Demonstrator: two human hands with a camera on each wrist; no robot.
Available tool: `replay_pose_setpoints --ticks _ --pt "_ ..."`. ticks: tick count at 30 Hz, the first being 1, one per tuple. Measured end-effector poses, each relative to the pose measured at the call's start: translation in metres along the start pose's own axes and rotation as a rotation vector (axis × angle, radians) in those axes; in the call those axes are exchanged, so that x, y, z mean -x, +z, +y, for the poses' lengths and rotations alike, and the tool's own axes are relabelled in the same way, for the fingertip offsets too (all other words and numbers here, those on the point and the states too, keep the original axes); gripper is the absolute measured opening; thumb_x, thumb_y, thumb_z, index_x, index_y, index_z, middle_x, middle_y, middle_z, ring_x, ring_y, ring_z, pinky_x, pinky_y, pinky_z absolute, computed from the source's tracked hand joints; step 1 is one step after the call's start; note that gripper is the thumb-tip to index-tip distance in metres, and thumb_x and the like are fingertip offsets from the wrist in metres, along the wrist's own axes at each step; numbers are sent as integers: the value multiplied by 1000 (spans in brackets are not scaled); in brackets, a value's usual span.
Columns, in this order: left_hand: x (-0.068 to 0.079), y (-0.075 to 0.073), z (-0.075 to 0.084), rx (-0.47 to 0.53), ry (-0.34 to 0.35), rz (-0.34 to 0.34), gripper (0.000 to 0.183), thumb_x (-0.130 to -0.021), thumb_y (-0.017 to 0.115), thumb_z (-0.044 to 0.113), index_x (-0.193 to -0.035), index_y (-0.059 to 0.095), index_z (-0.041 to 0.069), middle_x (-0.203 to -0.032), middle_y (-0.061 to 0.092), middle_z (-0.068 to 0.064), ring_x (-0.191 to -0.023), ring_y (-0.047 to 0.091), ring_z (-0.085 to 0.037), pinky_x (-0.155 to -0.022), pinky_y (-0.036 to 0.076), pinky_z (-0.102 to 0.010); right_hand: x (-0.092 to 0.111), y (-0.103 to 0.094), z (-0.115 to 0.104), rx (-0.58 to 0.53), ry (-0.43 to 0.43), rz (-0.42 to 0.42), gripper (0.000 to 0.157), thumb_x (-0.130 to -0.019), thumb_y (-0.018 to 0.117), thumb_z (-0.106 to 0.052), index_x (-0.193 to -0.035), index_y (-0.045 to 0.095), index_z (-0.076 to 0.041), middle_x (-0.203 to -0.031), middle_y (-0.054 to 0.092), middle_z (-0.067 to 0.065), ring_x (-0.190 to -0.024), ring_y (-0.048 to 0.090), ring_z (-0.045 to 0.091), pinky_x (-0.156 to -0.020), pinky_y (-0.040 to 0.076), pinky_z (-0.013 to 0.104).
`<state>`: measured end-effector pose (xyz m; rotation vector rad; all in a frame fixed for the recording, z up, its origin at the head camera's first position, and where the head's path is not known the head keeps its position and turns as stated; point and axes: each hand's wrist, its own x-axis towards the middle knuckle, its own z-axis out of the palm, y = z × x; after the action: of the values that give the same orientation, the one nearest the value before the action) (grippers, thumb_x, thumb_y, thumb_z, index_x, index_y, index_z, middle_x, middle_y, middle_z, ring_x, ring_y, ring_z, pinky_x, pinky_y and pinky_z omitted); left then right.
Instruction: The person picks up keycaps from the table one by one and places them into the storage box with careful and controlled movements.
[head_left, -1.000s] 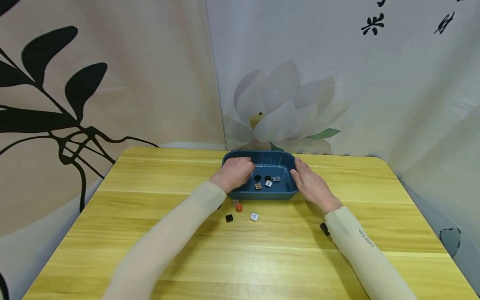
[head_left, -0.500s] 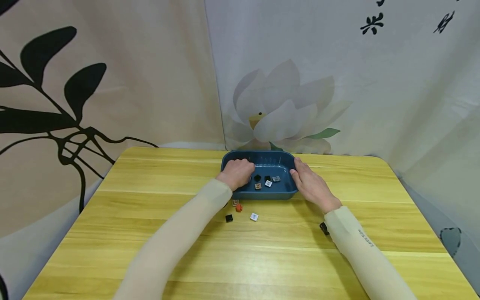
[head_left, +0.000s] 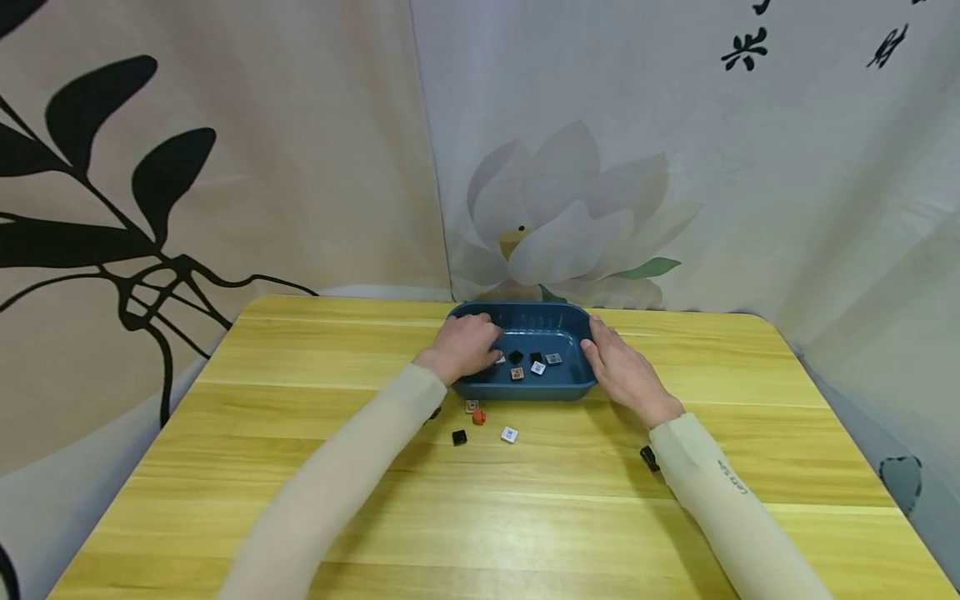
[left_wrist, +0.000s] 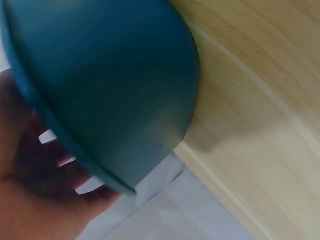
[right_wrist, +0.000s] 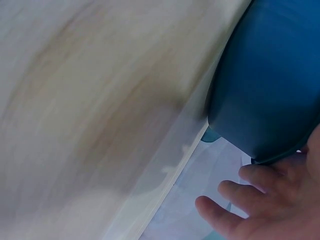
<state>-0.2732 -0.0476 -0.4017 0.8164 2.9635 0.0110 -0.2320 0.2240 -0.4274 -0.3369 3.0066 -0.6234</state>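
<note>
A dark blue rectangular tray (head_left: 525, 392) stands near the table's back edge with several small square pieces inside, among them a brown one (head_left: 517, 374) and a white one (head_left: 538, 367). My left hand (head_left: 461, 346) reaches over the tray's left rim, thumb and forefinger apart, beside a white piece (head_left: 500, 359); its other fingertips are hidden. In the left wrist view, fingers (left_wrist: 55, 165) show past the rim with gaps between them. On the tray's right end lies my right hand (head_left: 626, 375), thumb at the rim. Its fingers (right_wrist: 220, 212) are spread and fairly straight in the right wrist view.
In front of the tray lie a brown-patterned piece (head_left: 472, 407), a small orange figure (head_left: 479, 417), a black piece (head_left: 459, 437) and a white piece (head_left: 509, 435). Another dark object (head_left: 649, 458) sits by the right sleeve. A printed cloth (head_left: 337, 167) hangs behind the wooden table (head_left: 525, 517).
My left hand has drawn back to the left from deeper in the tray, its thumb now apart and a white piece showing beside it. My right hand stays at the tray's right end.
</note>
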Motion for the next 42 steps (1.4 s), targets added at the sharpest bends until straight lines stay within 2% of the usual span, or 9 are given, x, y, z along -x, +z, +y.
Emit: replay_pose_setpoints --ticks 8,18,23,34,42 --pt "25 -11 -12 86 21 193 40 -101 68 32 -136 70 13 -136 63 -9 -119 63 -27 -103 50 -48 2 1 1 3 -4 11 60 -115 31 -28 -162 17 7 -168 19 26 -151 25 48 -121 24 58" --pt "57 -17 -25 144 62 377 34 -102 66 25 -131 72 9 -136 64 -11 -125 59 -29 -103 49 -48 4 1 3 1 1 29 58 -113 32 -21 -161 19 9 -168 21 26 -151 25 47 -121 23 57" --pt "71 -17 -32 146 97 459 31 -101 66 21 -128 73 8 -131 66 -11 -121 62 -30 -101 50 -48 4 1 2 8 7 28 58 -113 32 -22 -161 19 9 -168 21 26 -151 25 47 -121 23 57" --pt "102 -3 -37 134 183 493 30 -97 74 19 -124 75 7 -126 70 -11 -113 67 -28 -95 56 -44 3 1 -2 11 25 12 60 -114 32 -26 -162 16 7 -168 18 25 -152 23 47 -122 22 57" --pt "120 7 -36 103 251 409 31 -97 75 20 -125 74 8 -126 69 -9 -115 65 -26 -97 55 -45 4 2 -3 4 34 5 61 -114 31 -28 -162 15 6 -169 15 24 -153 21 46 -122 21 57"
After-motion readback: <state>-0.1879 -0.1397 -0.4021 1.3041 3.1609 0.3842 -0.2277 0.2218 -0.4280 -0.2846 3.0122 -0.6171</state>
